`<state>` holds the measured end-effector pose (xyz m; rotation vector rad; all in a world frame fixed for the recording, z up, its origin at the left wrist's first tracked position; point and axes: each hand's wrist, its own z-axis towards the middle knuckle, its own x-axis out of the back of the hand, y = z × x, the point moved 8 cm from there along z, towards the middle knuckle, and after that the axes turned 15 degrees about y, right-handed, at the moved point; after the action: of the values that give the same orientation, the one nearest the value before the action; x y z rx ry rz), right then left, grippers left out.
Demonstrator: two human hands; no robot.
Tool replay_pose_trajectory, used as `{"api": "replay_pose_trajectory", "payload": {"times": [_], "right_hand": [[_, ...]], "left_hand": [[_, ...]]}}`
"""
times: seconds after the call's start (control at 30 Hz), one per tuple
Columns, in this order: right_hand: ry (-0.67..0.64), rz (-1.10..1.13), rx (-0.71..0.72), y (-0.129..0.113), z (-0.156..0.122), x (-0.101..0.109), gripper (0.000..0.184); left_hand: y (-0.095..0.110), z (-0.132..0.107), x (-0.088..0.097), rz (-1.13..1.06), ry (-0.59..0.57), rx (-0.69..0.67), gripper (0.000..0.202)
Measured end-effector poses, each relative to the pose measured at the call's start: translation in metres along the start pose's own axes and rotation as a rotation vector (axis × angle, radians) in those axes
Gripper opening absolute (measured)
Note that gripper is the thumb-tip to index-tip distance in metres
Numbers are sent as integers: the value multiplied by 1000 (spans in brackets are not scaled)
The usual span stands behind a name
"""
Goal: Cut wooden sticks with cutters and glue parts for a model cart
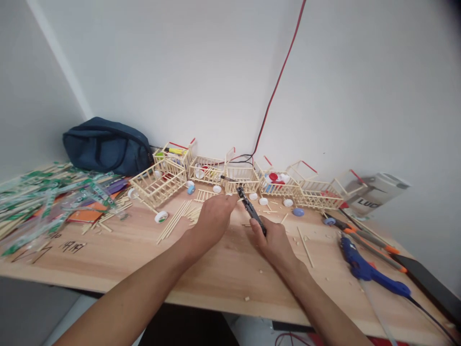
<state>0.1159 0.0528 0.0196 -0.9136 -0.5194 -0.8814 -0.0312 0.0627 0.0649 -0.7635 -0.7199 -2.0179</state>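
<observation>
My right hand [272, 238] is wrapped around dark metal pliers [251, 207], whose jaws point up and left. My left hand [215, 211] is closed in a pinch beside the jaws. A short pale tip of a wooden stick [239, 199] shows between its fingertips and the pliers; most of it is hidden by the fingers. Just beyond both hands stands a small cart [243, 179] built of thin sticks. A little ladder-like stick panel [205, 195] and a bundle of cut sticks [175, 221] lie left of my left hand.
Several more stick carts [158, 182] with bottle-cap wheels line the wall. Bagged sticks [46, 202] and a blue pouch [108, 146] fill the left side. To the right lie a blue glue gun [370, 271], orange-handled pliers [378, 245] and a carton [376, 194]. Stick scraps dot the wooden table [216, 283].
</observation>
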Motion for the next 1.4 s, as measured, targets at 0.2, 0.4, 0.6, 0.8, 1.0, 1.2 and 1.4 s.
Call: {"api": "replay_pose_trajectory", "payload": {"times": [0.2, 0.4, 0.6, 0.8, 1.0, 1.2, 1.4], "right_hand": [[1, -31, -9, 2, 4, 2, 45], [16, 18, 72, -3, 7, 6, 43], [28, 75, 35, 1, 5, 7, 45], [42, 66, -25, 3, 1, 7, 45], [94, 219, -131, 14, 2, 15, 53], [-61, 474, -226, 26, 5, 5, 57], [-119, 415, -134, 16, 7, 7, 60]], "left_hand": [[-4, 3, 2, -115, 47, 17, 27], [-3, 3, 1, -131, 77, 3, 27], [1, 2, 4, -165, 126, -29, 26], [4, 1, 8, -258, 168, -27, 28], [-4, 7, 1, -798, 47, 209, 23], [-2, 4, -17, -1331, -240, 487, 33], [-1, 0, -25, -1437, -287, 554, 34]]}}
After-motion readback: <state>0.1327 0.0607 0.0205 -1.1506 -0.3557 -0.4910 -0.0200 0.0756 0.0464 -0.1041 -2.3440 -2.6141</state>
